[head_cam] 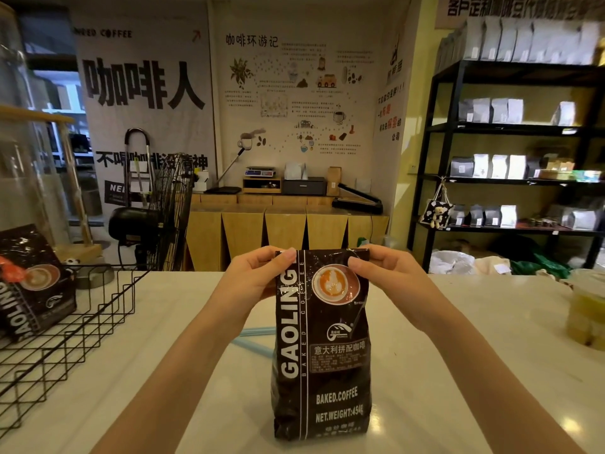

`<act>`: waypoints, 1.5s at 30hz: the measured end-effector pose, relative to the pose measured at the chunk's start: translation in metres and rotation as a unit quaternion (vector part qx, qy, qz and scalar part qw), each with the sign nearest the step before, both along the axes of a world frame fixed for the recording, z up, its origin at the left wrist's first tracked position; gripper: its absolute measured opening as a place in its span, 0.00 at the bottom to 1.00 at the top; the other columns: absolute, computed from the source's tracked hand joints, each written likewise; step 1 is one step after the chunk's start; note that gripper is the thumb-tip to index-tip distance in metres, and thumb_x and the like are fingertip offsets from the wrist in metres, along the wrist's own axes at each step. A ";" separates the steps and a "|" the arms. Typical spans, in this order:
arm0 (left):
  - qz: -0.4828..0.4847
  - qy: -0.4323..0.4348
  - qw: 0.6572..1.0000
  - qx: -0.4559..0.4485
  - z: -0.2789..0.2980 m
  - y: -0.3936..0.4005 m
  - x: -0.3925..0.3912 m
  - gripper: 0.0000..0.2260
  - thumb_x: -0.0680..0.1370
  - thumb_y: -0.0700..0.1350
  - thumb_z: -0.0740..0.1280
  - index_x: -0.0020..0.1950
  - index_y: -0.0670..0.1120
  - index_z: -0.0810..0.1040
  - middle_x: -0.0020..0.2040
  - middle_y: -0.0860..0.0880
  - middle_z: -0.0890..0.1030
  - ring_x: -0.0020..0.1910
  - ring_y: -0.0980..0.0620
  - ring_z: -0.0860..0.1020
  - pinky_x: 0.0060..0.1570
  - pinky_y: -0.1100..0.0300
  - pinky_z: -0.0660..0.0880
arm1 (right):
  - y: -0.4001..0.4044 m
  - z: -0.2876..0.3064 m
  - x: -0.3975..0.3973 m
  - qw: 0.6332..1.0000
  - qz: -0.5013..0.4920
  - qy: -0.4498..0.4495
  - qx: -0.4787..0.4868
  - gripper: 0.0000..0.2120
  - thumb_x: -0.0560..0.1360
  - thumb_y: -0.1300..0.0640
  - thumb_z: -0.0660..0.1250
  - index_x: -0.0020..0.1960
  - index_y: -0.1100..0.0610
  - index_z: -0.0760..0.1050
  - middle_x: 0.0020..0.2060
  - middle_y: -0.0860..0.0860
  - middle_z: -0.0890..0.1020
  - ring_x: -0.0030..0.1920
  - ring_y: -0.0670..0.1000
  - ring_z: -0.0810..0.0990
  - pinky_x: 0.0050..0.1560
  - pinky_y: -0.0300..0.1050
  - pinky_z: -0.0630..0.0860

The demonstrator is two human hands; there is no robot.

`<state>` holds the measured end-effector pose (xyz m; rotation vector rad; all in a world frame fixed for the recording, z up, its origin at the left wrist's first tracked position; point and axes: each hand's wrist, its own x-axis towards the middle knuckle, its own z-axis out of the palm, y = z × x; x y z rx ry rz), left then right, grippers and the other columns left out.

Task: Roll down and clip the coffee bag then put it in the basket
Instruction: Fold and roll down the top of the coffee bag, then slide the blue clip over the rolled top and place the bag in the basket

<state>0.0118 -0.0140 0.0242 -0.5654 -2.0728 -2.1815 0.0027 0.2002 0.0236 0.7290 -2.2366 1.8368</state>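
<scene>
A dark brown coffee bag [322,355] with white "GAOLING" lettering stands upright on the white counter, right in front of me. My left hand [258,273] pinches its top left corner and my right hand [379,267] pinches its top right corner. The top edge runs straight between my thumbs. A black wire basket [75,329] sits at the left of the counter. Inside it leans a second coffee bag [32,283] of the same kind, with a red clip [9,268] on it. A light blue clip [252,335] lies on the counter behind the bag, partly hidden by it.
A yellowish plastic container [586,309] stands at the counter's right edge. Beyond the counter are a black floor fan [167,208], a wooden bench [284,231] with a scale and a sealer, and black shelves [510,132] of bags at the right.
</scene>
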 end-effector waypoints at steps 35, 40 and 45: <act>0.115 -0.025 0.826 -0.551 -0.102 -0.086 -0.082 0.08 0.72 0.45 0.68 0.51 0.50 0.78 0.58 0.48 0.78 0.57 0.50 0.72 0.58 0.55 0.68 | -0.001 -0.015 -0.017 0.993 0.017 -0.073 -0.096 0.09 0.65 0.50 0.68 0.42 0.53 0.83 0.35 0.48 0.87 0.38 0.46 0.84 0.38 0.36 0.80; 0.149 0.006 0.820 -0.552 -0.116 -0.086 -0.091 0.06 0.71 0.46 0.70 0.46 0.53 0.79 0.55 0.50 0.79 0.54 0.50 0.73 0.55 0.57 0.67 | 0.000 -0.016 -0.018 0.992 0.018 -0.074 -0.096 0.09 0.65 0.49 0.69 0.43 0.51 0.83 0.37 0.48 0.87 0.39 0.46 0.84 0.38 0.36 0.80; 0.146 0.005 0.845 -0.515 -0.123 -0.079 -0.091 0.03 0.71 0.47 0.69 0.41 0.53 0.75 0.53 0.47 0.79 0.49 0.51 0.73 0.49 0.60 0.67 | 0.000 -0.017 -0.017 0.992 0.017 -0.072 -0.097 0.09 0.66 0.49 0.68 0.42 0.51 0.83 0.37 0.48 0.87 0.39 0.46 0.84 0.37 0.35 0.79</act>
